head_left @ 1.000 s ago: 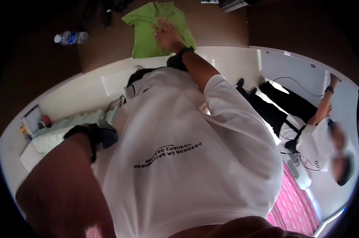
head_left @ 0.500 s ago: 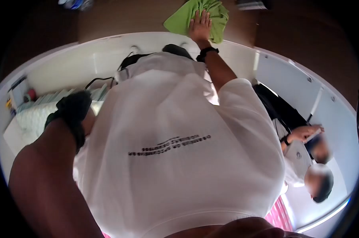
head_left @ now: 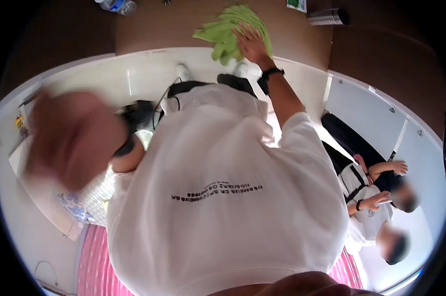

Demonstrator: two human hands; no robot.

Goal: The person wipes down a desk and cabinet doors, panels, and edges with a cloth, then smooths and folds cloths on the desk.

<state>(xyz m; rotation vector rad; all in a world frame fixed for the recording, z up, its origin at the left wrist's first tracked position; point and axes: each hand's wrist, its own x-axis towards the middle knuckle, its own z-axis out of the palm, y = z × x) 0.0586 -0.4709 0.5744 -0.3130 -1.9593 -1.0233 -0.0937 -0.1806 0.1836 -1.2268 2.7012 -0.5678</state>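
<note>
My right hand [head_left: 253,45] lies with its fingers stretched out on a crumpled green cloth [head_left: 228,32], pressing it on the brown desktop near the front edge. Part of the cloth hangs over that edge. A black band [head_left: 271,74] circles my right wrist. My left hand [head_left: 75,140] is raised close to the camera on the left, away from the desk. Motion smears it, so its fingers and anything in them cannot be made out. A black band [head_left: 125,147] shows on the left arm behind it.
On the brown desk [head_left: 159,32] are a plastic bottle [head_left: 117,6] at the left and a metal flask [head_left: 327,17] at the right. Two people [head_left: 375,207] are at the right, by a light partition [head_left: 358,98]. Pink fabric [head_left: 102,264] is behind me.
My right hand and the cloth have shifted slightly, and the cloth is more bunched. My left arm has swung, bringing a blurred hand up near the camera. More of the desk shows.
</note>
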